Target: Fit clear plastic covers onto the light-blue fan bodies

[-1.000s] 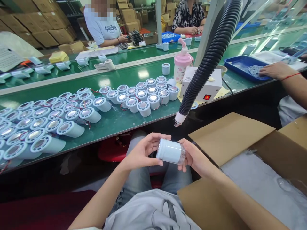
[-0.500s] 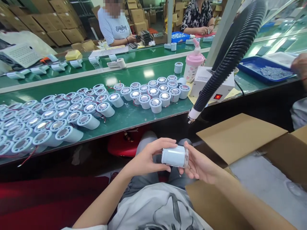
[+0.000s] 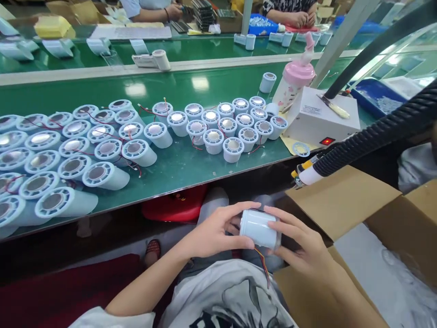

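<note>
Over my lap I hold a pale blue cylinder housing (image 3: 256, 228) on its side, with thin red and yellow wires hanging from under it. My left hand (image 3: 218, 232) grips its left end with thumb and fingers curled round it. My right hand (image 3: 303, 250) wraps over its right end from above. Both hands are closed on the housing. On the green conveyor belt (image 3: 177, 168) in front of me lie many more of the same housings (image 3: 105, 175), open ends up or tipped toward me.
A black ribbed hose (image 3: 375, 134) with a white nozzle hangs in from the right above an open cardboard box (image 3: 344, 200). On the belt stand a white control box (image 3: 321, 120) with a red switch and a pink bottle (image 3: 293, 79). Other people work across the far belt.
The view has tipped down and left. My right hand has moved from beneath the housing to over its end, and the wires now hang out below. The hose nozzle sits further right.
</note>
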A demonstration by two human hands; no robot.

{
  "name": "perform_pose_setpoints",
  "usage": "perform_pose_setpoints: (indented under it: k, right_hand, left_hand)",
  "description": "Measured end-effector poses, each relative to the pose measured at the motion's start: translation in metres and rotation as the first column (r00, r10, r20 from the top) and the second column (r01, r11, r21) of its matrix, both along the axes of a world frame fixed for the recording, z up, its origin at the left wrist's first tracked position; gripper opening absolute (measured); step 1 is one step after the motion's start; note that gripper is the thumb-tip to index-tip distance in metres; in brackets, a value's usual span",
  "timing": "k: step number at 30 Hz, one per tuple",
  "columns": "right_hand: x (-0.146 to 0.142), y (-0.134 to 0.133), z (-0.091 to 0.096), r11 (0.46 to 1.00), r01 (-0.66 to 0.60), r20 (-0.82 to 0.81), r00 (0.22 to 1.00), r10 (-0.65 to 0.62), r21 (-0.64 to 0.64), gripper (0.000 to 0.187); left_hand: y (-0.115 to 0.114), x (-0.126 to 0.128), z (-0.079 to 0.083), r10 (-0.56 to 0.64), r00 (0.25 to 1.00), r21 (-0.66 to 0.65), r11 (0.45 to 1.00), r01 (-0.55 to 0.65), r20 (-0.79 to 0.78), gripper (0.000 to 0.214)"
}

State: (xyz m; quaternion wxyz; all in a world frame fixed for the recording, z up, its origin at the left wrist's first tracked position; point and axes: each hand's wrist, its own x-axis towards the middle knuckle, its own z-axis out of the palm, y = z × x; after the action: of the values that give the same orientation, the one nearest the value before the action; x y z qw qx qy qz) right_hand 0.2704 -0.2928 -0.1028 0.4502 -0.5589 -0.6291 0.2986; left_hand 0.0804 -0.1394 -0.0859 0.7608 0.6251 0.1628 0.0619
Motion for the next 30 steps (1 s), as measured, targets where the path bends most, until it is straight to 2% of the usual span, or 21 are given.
perform_pose_setpoints:
  k: [2,4,5,7,10,13,15,17,19,21,23,26,30]
  right_hand:
    - [-0.008,0.003,0.003,0.982,0.037,-0.253,0.964,-0.085,-0.187,0.058]
    - [-0.019,0.006,0.007,0.935,0.041,-0.503,0.834,-0.226,-0.353,0.054]
    - [-0.024,0.006,0.009,0.912,0.048,-0.575,0.763,-0.297,-0.408,0.051]
    - [-0.034,0.006,0.014,0.883,0.074,-0.629,0.674,-0.388,-0.464,0.048]
    - [-0.044,0.001,0.018,0.868,0.078,-0.64,0.644,-0.419,-0.49,0.049]
    - [-0.052,-0.007,0.016,0.856,0.081,-0.623,0.651,-0.434,-0.511,0.049]
    - [-0.055,-0.015,0.012,0.852,0.113,-0.587,0.678,-0.443,-0.512,0.046]
    - [-0.055,-0.025,0.008,0.873,0.154,-0.544,0.728,-0.417,-0.463,0.044]
    - [-0.053,-0.036,0.006,0.906,0.202,-0.447,0.817,-0.366,-0.372,0.044]
    - [-0.048,-0.045,0.008,0.933,0.245,-0.289,0.903,-0.319,-0.265,0.049]
    - [-0.044,-0.052,0.012,0.95,0.271,-0.157,0.943,-0.294,-0.154,0.056]
    - [-0.041,-0.057,0.018,0.965,0.26,-0.107,0.959,-0.261,-0.031,0.057]
    - [-0.041,-0.062,0.023,0.977,0.214,-0.107,0.971,-0.213,-0.002,0.056]
  left_hand:
    - [0.01,-0.002,-0.002,-0.036,0.997,0.043,0.999,0.033,0.065,0.077]
    - [0.017,-0.005,-0.002,-0.072,0.988,0.082,0.995,0.062,0.135,0.078]
    - [0.019,-0.006,-0.003,-0.093,0.984,0.075,0.994,0.082,0.152,0.078]
    - [0.021,-0.01,-0.004,-0.127,0.981,-0.004,0.992,0.129,0.146,0.076]
    - [0.019,-0.016,-0.007,-0.173,0.978,-0.128,0.974,0.187,0.115,0.078]
    - [0.014,-0.019,-0.012,-0.214,0.97,-0.132,0.964,0.229,0.118,0.081]
    - [0.009,-0.019,-0.015,-0.235,0.964,-0.064,0.968,0.244,0.127,0.082]
    - [0.002,-0.019,-0.017,-0.235,0.961,0.039,0.972,0.232,0.147,0.081]
    - [-0.007,-0.018,-0.016,-0.22,0.959,0.099,0.974,0.205,0.181,0.078]
    - [-0.017,-0.017,-0.013,-0.199,0.959,0.062,0.98,0.19,0.202,0.082]
    - [-0.028,-0.015,-0.008,-0.179,0.966,-0.034,0.982,0.188,0.187,0.093]
    - [-0.04,-0.012,-0.001,-0.146,0.975,-0.123,0.978,0.167,0.165,0.09]
    - [-0.049,-0.01,0.008,-0.119,0.977,-0.077,0.988,0.134,0.176,0.071]
